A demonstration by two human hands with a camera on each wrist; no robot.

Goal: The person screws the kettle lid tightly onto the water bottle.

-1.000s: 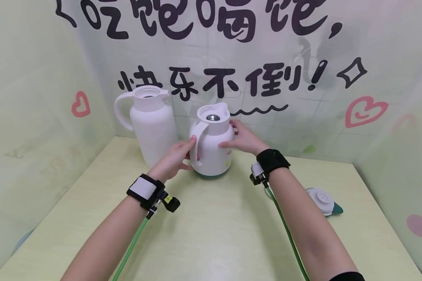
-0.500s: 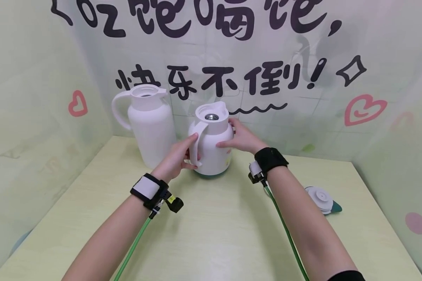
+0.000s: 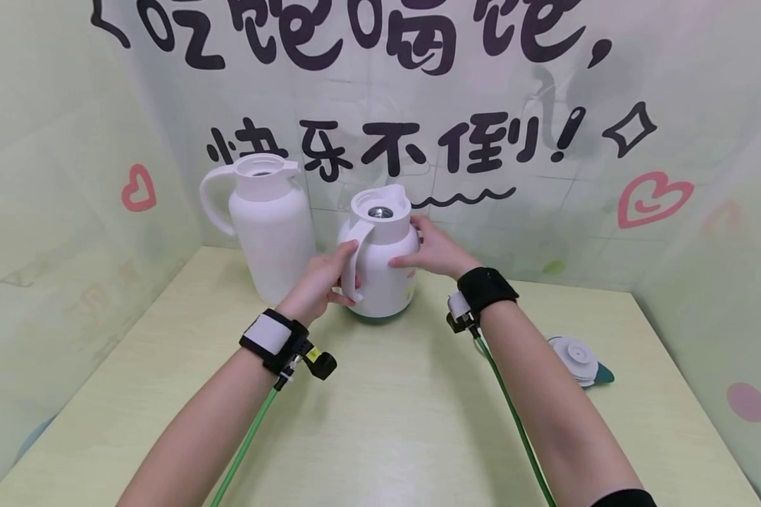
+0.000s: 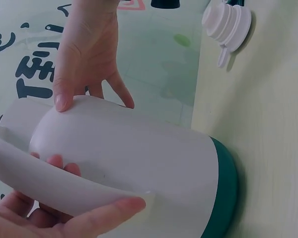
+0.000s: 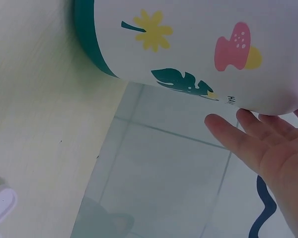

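A short white thermos jug (image 3: 383, 282) with a green base stands on the table, its steel-lined mouth uncovered. My left hand (image 3: 317, 285) grips its handle from the left; in the left wrist view the fingers pass between handle (image 4: 49, 181) and body, with the thumb along the handle's lower end. On the jug's other side, my right hand (image 3: 440, 250) holds the shoulder, thumb in front and fingers behind. In the right wrist view its fingertips lie against the printed wall (image 5: 188, 49), beside flower and leaf pictures.
A taller white jug (image 3: 273, 232) stands just left, also uncovered. On the right of the table (image 3: 380, 429), partly behind my right forearm, lies a round white stopper (image 3: 576, 355) with a green tip. A printed backdrop (image 3: 355, 84) rises close behind the jugs.
My left hand has shifted slightly right and closer about the handle. The short jug stays where it was, and my right hand keeps its hold. The view has moved a little.
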